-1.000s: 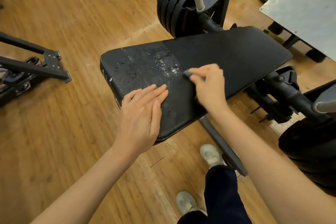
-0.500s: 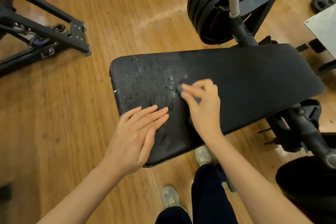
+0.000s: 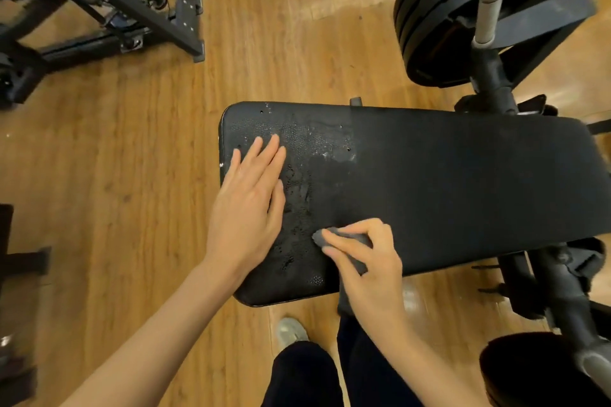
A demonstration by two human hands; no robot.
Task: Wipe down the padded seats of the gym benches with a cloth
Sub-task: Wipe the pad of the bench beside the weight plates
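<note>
A black padded bench seat (image 3: 446, 188) lies across the middle of the view, its left end speckled with wet droplets. My left hand (image 3: 249, 198) rests flat on that wet left end, fingers straight and together. My right hand (image 3: 367, 261) grips a small dark grey cloth (image 3: 344, 238) and presses it on the pad near the front edge, just right of the wet patch. Most of the cloth is hidden under the fingers.
Stacked black weight plates (image 3: 439, 13) on a peg with a grey handle (image 3: 489, 6) stand behind the bench at the right. A black machine frame (image 3: 132, 10) sits at the top left. More bench frame and a dark plate (image 3: 535, 370) lie at the lower right. My shoes and dark trousers stand below the pad on the wooden floor.
My right hand has drawn the cloth from the middle of the pad toward the front edge. My left hand has slid further onto the wet end. The view has shifted over the bench.
</note>
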